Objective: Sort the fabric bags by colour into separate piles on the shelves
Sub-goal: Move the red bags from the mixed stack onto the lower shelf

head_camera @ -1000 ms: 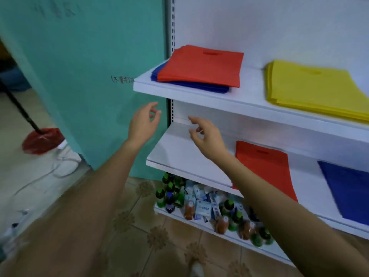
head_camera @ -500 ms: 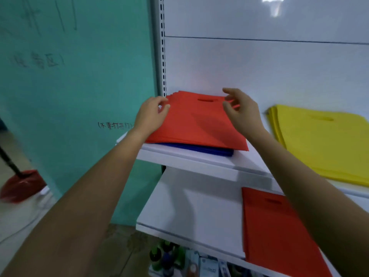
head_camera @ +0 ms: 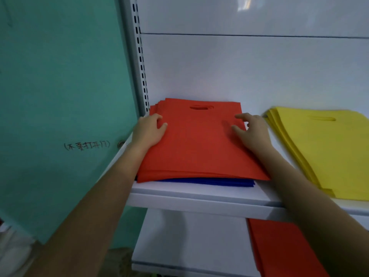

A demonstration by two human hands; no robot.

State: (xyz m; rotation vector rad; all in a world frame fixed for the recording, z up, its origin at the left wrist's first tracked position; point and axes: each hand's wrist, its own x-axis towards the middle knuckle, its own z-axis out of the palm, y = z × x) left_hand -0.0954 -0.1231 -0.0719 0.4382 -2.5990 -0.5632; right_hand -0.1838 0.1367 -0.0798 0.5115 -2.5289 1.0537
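Two hands flank one pile on the upper shelf. At the pile's 9 o'clock, the left hand pinches the left edge of the red bags, thumb on top; how many layers it holds cannot be told. The red bags, long axis running 6 to 12 o'clock with the handle slot at 12, lie on blue bags, which show only along the 6 o'clock edge. At 3 o'clock the right hand rests spread fingertips on top, gripping nothing. Both hands are equally near. The yellow bags, further toward 3 o'clock, are cut off by the frame.
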